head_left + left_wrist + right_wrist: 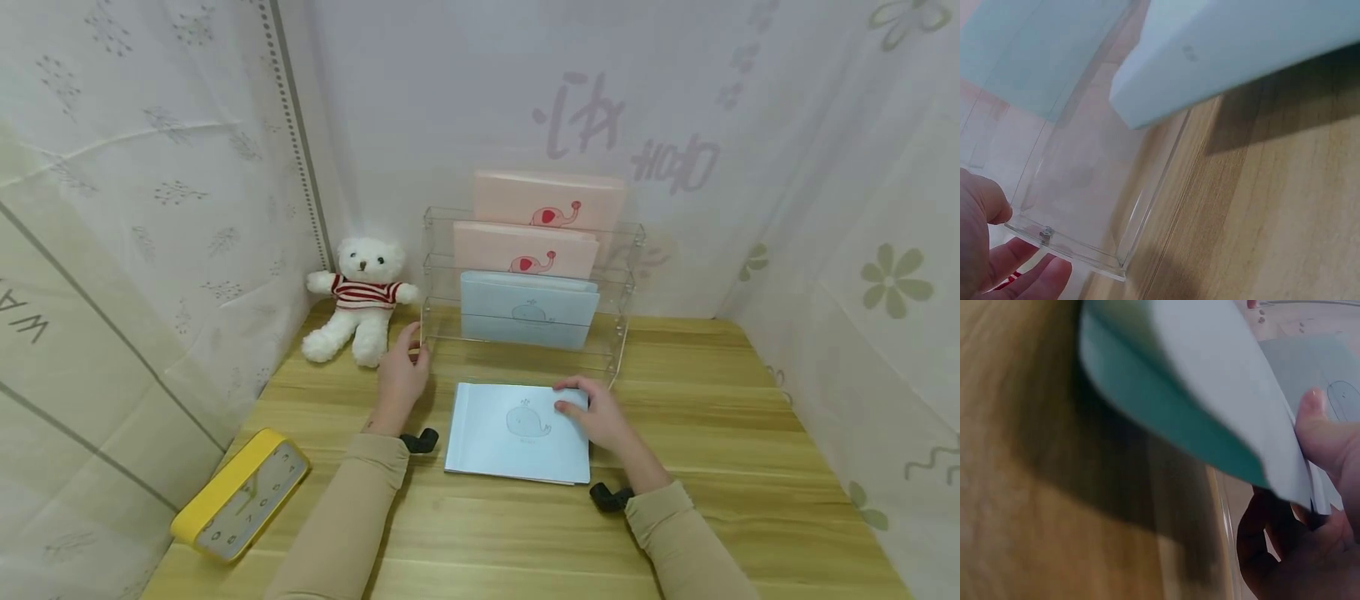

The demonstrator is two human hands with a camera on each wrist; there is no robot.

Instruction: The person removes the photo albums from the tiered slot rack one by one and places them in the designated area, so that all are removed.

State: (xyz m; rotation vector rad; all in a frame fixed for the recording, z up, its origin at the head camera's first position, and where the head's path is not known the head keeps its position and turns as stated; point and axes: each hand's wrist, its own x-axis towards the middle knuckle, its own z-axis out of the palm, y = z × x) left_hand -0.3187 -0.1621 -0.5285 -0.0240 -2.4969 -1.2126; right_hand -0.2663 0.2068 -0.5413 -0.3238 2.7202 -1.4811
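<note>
Head view: toward the table's [487, 542] back edge, a clear, tiered rack [442, 317] contains two pink elephant booklets [517, 242] and one blue booklet [483, 308]; before it, the right hand [600, 414] grasps a flat, rectangular whale booklet [487, 429]. Left wrist: the left hand [1007, 250] pinches the rack's glossy side panel. Right wrist: thumb and fingers hold the whale booklet above smooth wood grain.

Curtains [420, 108] and teddy bear [367, 292] suggest a home.

Booklet [517, 435] before rack [621, 332]; teddy [363, 302] at left
</note>
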